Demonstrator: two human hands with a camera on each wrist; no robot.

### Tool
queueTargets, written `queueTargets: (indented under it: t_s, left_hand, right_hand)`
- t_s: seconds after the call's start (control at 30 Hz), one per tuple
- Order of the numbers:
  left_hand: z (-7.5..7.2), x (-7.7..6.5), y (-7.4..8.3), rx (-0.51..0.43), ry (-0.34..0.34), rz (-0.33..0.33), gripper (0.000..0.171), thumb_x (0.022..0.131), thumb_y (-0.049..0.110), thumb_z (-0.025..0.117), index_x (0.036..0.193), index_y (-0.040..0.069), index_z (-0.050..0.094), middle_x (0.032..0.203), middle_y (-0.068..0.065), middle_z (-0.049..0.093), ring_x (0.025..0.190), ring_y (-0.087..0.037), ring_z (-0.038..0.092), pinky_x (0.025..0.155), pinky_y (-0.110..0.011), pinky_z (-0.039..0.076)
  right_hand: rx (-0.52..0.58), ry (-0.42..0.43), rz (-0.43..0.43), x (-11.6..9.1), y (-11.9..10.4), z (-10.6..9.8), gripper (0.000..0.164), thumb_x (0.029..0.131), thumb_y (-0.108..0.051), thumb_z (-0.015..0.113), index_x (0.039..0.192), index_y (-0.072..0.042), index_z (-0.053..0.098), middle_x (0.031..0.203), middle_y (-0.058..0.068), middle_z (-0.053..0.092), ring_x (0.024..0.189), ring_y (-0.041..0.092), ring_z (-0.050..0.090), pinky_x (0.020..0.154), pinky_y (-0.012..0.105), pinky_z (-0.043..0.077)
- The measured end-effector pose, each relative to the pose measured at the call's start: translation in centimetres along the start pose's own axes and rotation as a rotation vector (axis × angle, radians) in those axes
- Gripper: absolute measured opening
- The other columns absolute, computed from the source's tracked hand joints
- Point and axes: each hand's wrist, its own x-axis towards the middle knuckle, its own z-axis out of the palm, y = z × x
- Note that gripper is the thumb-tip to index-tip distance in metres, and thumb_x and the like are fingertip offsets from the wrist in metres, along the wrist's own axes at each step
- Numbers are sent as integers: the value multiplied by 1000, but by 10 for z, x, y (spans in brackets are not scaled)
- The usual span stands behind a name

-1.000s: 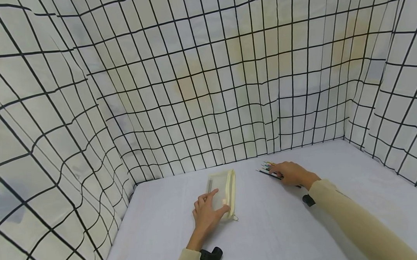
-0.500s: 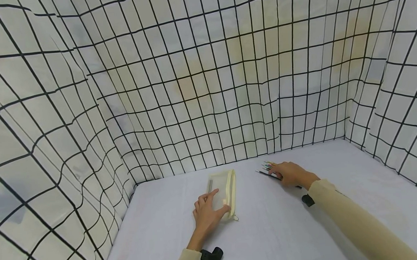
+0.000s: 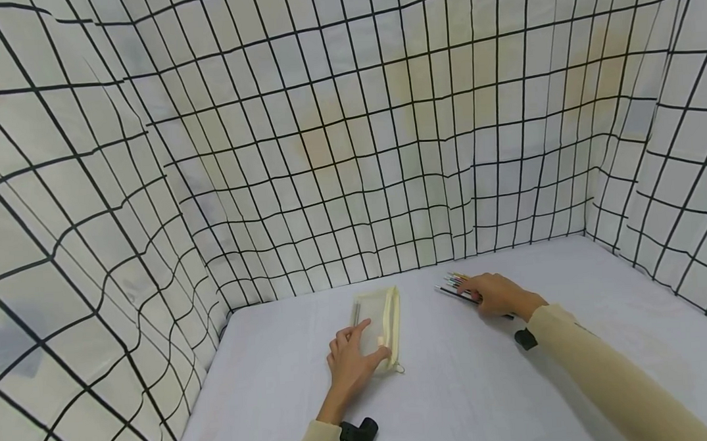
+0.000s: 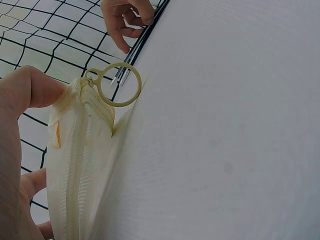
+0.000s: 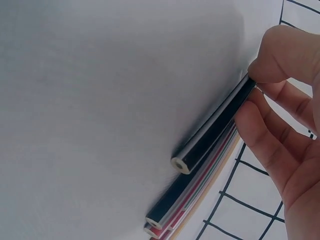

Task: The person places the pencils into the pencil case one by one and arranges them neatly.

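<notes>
In the head view, my left hand [image 3: 350, 362] rests on a pale yellow see-through zip pouch [image 3: 371, 312] lying on the table. Its thumb touches the pouch near the zipper, and the fingers spread over the pouch's left part. A ring-shaped zipper pull [image 4: 120, 84] hangs at the near end, beside the thumb in the left wrist view. Farther right, my right hand [image 3: 499, 294] pinches a black pencil [image 5: 215, 127] between thumb and fingers. Several more pencils [image 5: 192, 192], with dark, red, green and yellow sides, lie right beside it. The fingers partly hide the bundle.
A white cloth covers the table [image 3: 444, 387]. White walls with a black grid [image 3: 350, 148] rise behind it and on both sides. Black wrist devices [image 3: 359, 433] sit at both sleeves. A thin grey strip [image 3: 356, 314] shows at the pouch's left side.
Hardly anything differs. My right hand and the black pencil shift very slightly, while my left hand stays on the pouch.
</notes>
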Motion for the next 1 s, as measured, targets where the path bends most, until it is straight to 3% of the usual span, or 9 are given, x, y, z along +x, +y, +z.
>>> queueTargets:
  t_s: [0.43, 0.7, 0.87, 1.0]
  left_hand:
    - [0, 0, 0, -1, 0, -5, 79, 70, 46, 76, 145, 26, 57, 142, -16, 45, 132, -39, 36, 106, -63, 25]
    - [0, 1, 0, -3, 1, -8, 79, 70, 47, 75, 145, 26, 57, 141, -16, 45, 132, -38, 36, 107, -62, 25]
    - [0, 1, 0, -6, 2, -3, 79, 71, 47, 74, 145, 26, 57, 142, -16, 45, 132, -38, 36, 107, -62, 25]
    - [0, 1, 0, -11, 5, 0, 79, 70, 47, 74, 145, 25, 57, 141, -16, 45, 132, -38, 36, 106, -62, 25]
  right_hand:
    - [165, 23, 4, 5, 4, 3, 65, 75, 4, 67, 137, -17, 65, 94, -2, 64, 73, 12, 52, 61, 27, 43]
    - [431, 55, -7, 6, -8, 5, 64, 78, 5, 64, 140, -10, 60, 101, 8, 63, 76, 16, 57, 60, 29, 49]
    - [609, 49, 39, 5, -16, 6, 66, 81, 6, 63, 144, -8, 55, 101, 12, 61, 71, 18, 58, 61, 31, 52]
    - [724, 53, 96, 8, -21, 10, 63, 84, 4, 66, 145, -7, 53, 102, 13, 61, 77, 20, 60, 67, 34, 56]
